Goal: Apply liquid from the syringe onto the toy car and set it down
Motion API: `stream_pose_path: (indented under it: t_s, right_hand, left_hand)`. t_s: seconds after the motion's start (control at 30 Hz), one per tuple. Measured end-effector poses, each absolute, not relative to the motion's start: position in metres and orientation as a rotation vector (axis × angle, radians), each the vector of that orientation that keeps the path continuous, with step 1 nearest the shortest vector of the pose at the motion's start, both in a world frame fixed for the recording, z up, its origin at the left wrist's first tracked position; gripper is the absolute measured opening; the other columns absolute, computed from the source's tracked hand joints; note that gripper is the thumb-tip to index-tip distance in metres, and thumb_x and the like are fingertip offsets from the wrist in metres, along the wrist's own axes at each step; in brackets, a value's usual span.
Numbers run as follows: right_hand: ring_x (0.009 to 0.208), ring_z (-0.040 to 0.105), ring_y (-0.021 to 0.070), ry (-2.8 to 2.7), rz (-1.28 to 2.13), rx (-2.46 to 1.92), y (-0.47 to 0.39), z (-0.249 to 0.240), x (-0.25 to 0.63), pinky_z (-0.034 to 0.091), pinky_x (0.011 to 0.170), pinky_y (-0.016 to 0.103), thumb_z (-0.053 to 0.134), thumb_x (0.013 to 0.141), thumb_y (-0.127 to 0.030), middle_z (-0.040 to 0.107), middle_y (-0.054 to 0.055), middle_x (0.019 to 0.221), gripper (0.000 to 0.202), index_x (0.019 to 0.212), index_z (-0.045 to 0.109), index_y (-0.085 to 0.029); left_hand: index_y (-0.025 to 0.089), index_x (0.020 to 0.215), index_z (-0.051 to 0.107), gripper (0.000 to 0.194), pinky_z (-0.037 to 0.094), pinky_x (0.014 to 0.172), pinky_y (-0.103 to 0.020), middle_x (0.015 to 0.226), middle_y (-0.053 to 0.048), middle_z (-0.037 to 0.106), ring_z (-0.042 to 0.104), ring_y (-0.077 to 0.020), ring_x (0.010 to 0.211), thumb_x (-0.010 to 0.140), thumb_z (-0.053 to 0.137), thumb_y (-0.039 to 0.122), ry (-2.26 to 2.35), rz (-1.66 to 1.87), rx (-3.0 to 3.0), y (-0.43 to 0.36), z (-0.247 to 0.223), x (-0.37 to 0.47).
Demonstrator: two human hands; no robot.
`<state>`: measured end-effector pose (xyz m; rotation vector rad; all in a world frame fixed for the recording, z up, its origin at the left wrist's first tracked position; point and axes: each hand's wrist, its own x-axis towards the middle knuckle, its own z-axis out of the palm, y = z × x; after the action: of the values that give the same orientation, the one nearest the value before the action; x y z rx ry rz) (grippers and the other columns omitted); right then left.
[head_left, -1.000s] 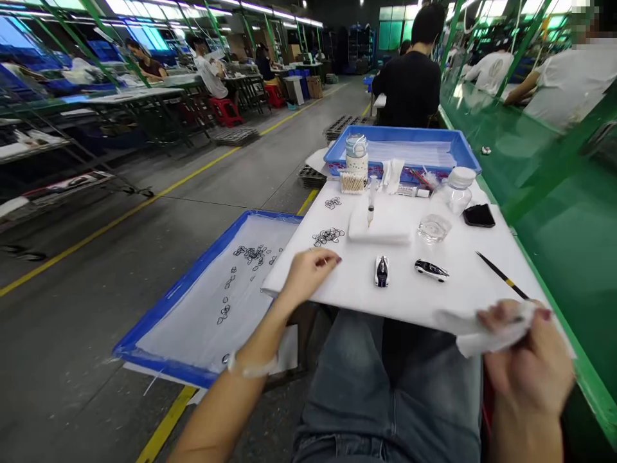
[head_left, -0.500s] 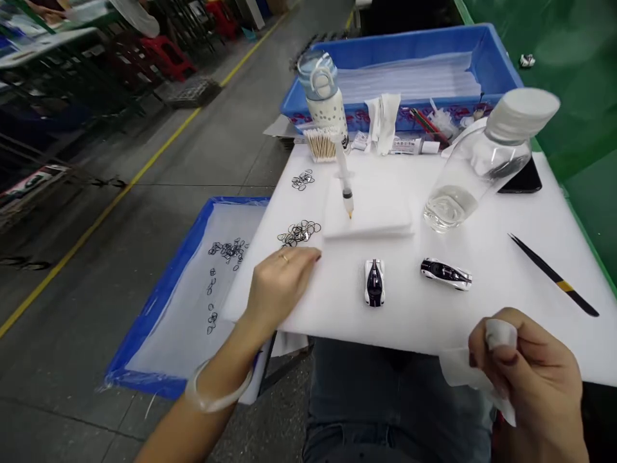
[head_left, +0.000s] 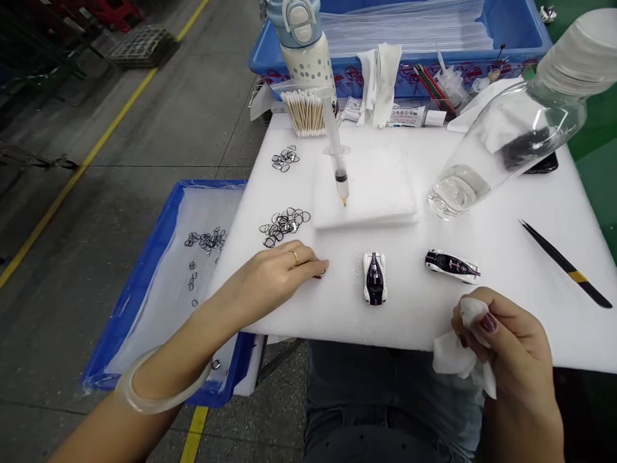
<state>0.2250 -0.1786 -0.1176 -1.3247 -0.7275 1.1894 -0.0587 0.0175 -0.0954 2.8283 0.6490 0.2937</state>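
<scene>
My left hand (head_left: 277,273) rests low over the white foam board (head_left: 337,315), its fingertips pinched together at something too small to make out. Just above it lies a pile of thin black rings (head_left: 285,225). My right hand (head_left: 506,341) grips a crumpled white cloth (head_left: 453,354) at the board's front edge. Between the hands sits a white and black toy car (head_left: 375,278), pointing away from me. A second toy car (head_left: 452,265) lies sideways just above my right hand. Behind them, a syringe (head_left: 340,167) with an orange tip stands over a stack of white foam sheets (head_left: 385,186).
Cotton swabs (head_left: 306,114), a dotted bottle (head_left: 308,61) and a blue bin (head_left: 409,71) stand at the back. A clear bottle (head_left: 501,141) and black tweezers (head_left: 563,262) are on the right. A blue tray (head_left: 130,289) with rings sits lower left.
The view has shifted closer and lower over the board. My left hand has turned flatter, fingers pointing right. My right hand, still gripping the cloth, has moved up and nearer the second car.
</scene>
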Motion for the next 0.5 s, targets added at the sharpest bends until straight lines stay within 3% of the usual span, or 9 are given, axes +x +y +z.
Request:
stream_pose_path:
  t_s: [0.13, 0.23, 0.3, 0.4, 0.5]
  right_hand:
    - [0.046, 0.045, 0.0101, -0.737, 1.187, -1.311, -0.179, -0.118, 0.229, 0.034, 0.039, 0.02, 0.063, 0.092, -0.036, 0.05, -0.002, 0.054, 0.018, 0.083, 0.061, -0.021]
    - [0.047, 0.047, 0.0083, -0.79, 1.137, -1.345, -0.173, -0.112, 0.224, 0.039, 0.041, 0.021, 0.065, 0.091, -0.033, 0.066, 0.003, 0.077, 0.015, 0.084, 0.061, -0.021]
    - [0.046, 0.047, 0.0069, -0.861, 1.078, -1.373, -0.168, -0.106, 0.217, 0.041, 0.042, 0.021, 0.065, 0.092, -0.031, 0.07, 0.005, 0.091, 0.012, 0.085, 0.061, -0.021]
    - [0.048, 0.05, 0.0095, -1.013, 0.922, -1.378, -0.161, -0.1, 0.204, 0.04, 0.042, 0.022, 0.067, 0.091, -0.024, 0.067, 0.001, 0.074, 0.005, 0.086, 0.064, -0.023]
    - [0.054, 0.054, 0.0127, -1.195, 0.627, -1.408, -0.154, -0.102, 0.191, 0.042, 0.046, 0.024, 0.071, 0.086, -0.016, 0.064, 0.0, 0.067, 0.011, 0.094, 0.07, -0.025]
  left_hand:
    - [0.024, 0.101, 0.073, 0.016, 0.062, 0.074, -0.034, 0.093, -0.004, 0.075, 0.071, -0.0191, 0.084, 0.094, 0.058, 0.021, 0.731, 0.607, 2.686, -0.004, -0.096, -0.052]
    - [0.025, 0.104, 0.073, 0.021, 0.063, 0.063, -0.028, 0.087, -0.002, 0.076, 0.072, -0.0171, 0.075, 0.084, 0.075, 0.019, 0.748, 1.052, 2.148, -0.037, -0.102, -0.035]
    - [0.024, 0.098, 0.075, 0.014, 0.06, 0.055, -0.026, 0.08, -0.004, 0.075, 0.07, -0.0164, 0.067, 0.086, 0.074, 0.031, 0.759, 1.148, 1.594, -0.057, -0.108, -0.017]
    - [0.024, 0.081, 0.078, 0.029, 0.056, 0.049, -0.024, 0.073, -0.005, 0.074, 0.069, -0.0166, 0.061, 0.078, 0.078, 0.053, 0.802, 1.06, 1.012, -0.071, -0.115, 0.009]
    - [0.027, 0.074, 0.078, 0.029, 0.055, 0.049, -0.023, 0.068, -0.003, 0.073, 0.067, -0.0156, 0.059, 0.069, 0.084, 0.054, 0.76, 1.042, 0.773, -0.072, -0.119, 0.022]
